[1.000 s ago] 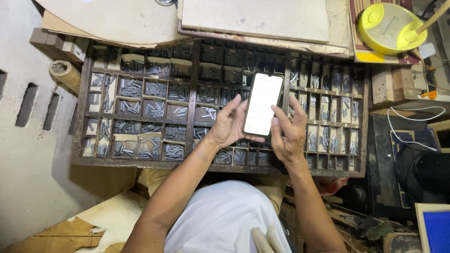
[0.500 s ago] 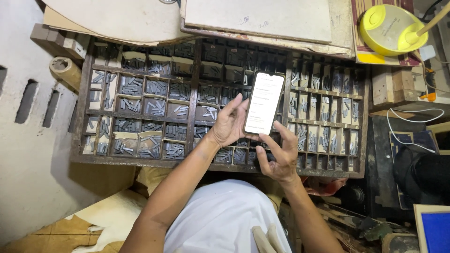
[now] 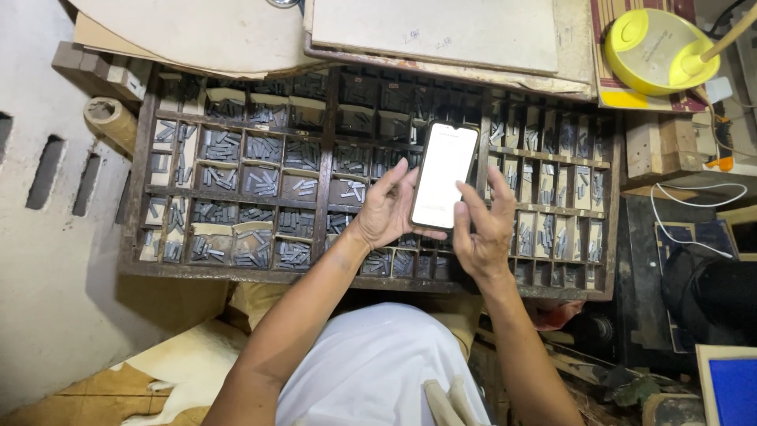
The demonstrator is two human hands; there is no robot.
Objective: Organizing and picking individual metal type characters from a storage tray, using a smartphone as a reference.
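Head view, left hand [image 3: 388,211] holding phone [image 3: 445,175], type case [image 3: 236,170] beneath

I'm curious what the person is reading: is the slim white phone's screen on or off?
On. The slim white phone, held in the left hand, glows bright white; the right hand touches its lower edge.

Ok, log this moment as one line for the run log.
left hand: holds phone | right hand: thumb at phone's lower edge | phone: screen lit, above wooden tray of small metal pieces

Letterpress workshop: compartmented metal-type case [image 3: 236,170]
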